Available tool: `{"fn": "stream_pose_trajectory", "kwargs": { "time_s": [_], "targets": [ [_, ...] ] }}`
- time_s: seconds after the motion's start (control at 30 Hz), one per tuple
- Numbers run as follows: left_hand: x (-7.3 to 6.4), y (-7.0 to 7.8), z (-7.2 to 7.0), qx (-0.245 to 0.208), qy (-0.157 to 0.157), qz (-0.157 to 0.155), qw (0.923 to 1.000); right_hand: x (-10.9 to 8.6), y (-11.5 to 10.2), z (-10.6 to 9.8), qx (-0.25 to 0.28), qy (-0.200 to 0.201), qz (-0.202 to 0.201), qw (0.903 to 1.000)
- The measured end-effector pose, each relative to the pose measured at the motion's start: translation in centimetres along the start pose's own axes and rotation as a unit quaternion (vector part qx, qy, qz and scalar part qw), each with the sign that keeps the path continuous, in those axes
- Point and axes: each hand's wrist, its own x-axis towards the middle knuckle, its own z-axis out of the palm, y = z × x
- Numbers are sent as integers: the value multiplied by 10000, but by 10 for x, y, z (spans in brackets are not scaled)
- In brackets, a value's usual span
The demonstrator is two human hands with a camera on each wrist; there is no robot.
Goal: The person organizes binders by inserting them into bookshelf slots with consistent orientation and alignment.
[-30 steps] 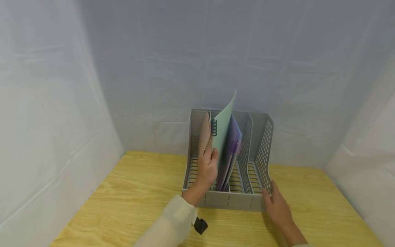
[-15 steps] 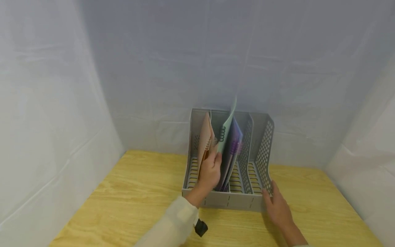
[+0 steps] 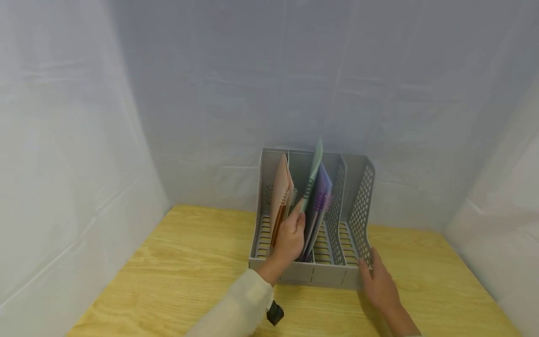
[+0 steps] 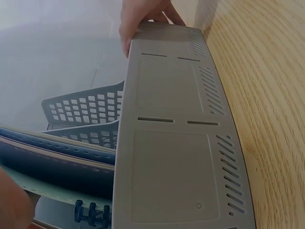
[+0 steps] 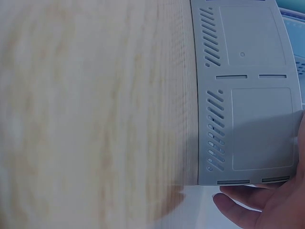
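A grey desktop file rack (image 3: 328,276) with upright dividers stands on the table. My left hand (image 3: 290,238) pinches a mint-green spiral notebook (image 3: 316,161), standing upright in the rack and rising above its back. Right beside it, purple spiral notebooks (image 3: 322,187) lean in the same area. To its left, pinkish-beige notebooks (image 3: 280,187) stand in the leftmost section. My right hand (image 3: 381,285) holds the rack's front right corner, thumb over the rim; in the right wrist view its fingers (image 5: 238,207) wrap round the end wall. The left fingertips are largely hidden behind the green notebook.
The rack's right compartments (image 3: 346,238) show a bare slotted floor. Pale wood table (image 3: 189,262) extends on both sides. White sheeting (image 3: 210,117) hangs behind and at both sides. A black device (image 3: 275,312) is strapped under the left wrist.
The green notebook has sunk lower into the rack and turned more edge-on, towards the purple ones. My left hand has shifted slightly right with it. The right hand has stayed in place.
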Motion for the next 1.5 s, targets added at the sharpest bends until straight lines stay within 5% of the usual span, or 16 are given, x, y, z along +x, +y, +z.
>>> {"fn": "stream_pose_trajectory", "kwargs": {
  "time_s": [0.47, 0.97, 1.5],
  "targets": [
    [-2, -11, 13, 349, 28, -367, 9987, -2, 4, 1, 59, -15, 37, 10000],
    [-1, -25, 23, 388, 301, -13, 9988, 0, 2, -3, 24, 70, -49, 10000],
    [2, -34, 22, 26, -432, 193, 9989, 2, -1, -1, 73, 11, 59, 10000]
  ]
}}
